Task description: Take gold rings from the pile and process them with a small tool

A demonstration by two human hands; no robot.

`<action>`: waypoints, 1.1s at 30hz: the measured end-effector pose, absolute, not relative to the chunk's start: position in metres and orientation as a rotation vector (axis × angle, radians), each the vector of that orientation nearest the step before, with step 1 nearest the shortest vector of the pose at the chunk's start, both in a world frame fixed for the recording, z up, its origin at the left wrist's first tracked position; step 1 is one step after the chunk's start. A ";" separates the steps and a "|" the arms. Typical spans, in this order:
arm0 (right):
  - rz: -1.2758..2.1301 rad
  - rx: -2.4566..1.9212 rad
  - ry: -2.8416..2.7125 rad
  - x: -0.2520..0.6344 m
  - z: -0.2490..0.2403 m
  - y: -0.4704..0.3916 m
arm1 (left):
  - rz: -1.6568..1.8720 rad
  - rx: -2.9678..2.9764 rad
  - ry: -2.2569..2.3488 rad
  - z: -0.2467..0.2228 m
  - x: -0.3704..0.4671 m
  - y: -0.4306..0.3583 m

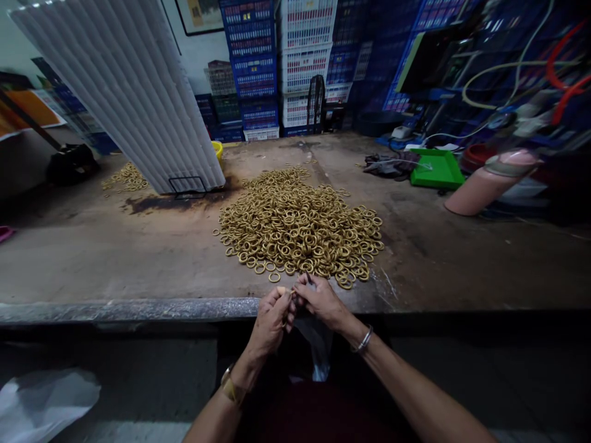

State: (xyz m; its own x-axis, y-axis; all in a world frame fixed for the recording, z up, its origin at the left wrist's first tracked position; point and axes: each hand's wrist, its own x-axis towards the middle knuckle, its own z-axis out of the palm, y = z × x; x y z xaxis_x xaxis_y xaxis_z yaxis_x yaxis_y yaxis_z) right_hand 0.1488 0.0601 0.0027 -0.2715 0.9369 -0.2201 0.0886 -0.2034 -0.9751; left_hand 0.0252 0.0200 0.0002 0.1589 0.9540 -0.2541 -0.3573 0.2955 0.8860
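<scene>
My left hand and my right hand meet at the table's front edge, fingers pinched close together. A small gold-coloured ring, only partly visible, sits between the fingertips, gripped by the left hand. A short dark, narrow piece sticks up from the right hand's fingers; its kind is unclear. Just beyond the hands spreads a large heap of gold-coloured metal rings. One loose ring lies flat at the heap's near edge. Under the right hand hangs a clear plastic bag.
A tall corrugated white panel stands in a black wire holder at left, with more rings behind it. Rightward are a green tray, a pink bottle and dark cloth. Stacked crates line the back.
</scene>
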 end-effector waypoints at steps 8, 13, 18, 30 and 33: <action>0.810 -1.397 -2.008 0.157 -0.004 0.053 | 1.166 0.674 0.935 0.003 0.025 0.017; 0.638 -1.383 -2.348 0.156 -0.004 0.044 | 1.180 0.744 0.989 0.002 0.024 0.016; 0.539 -1.432 -2.375 0.153 0.000 0.044 | 1.172 0.801 1.041 0.000 0.023 0.017; 0.596 -1.466 -2.392 0.151 0.005 0.044 | 1.139 0.902 1.083 -0.003 0.022 0.017; 0.670 -1.445 -2.446 0.153 0.005 0.048 | 1.150 0.913 1.091 -0.003 0.021 0.014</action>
State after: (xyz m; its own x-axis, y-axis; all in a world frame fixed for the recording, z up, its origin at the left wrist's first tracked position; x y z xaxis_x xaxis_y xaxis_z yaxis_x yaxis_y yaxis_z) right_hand 0.1533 0.0481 0.0051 -0.4911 0.8702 -0.0391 0.7688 0.4119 -0.4892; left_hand 0.0207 0.0141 -0.0027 0.0571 0.9816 -0.1823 -0.2336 0.1907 0.9534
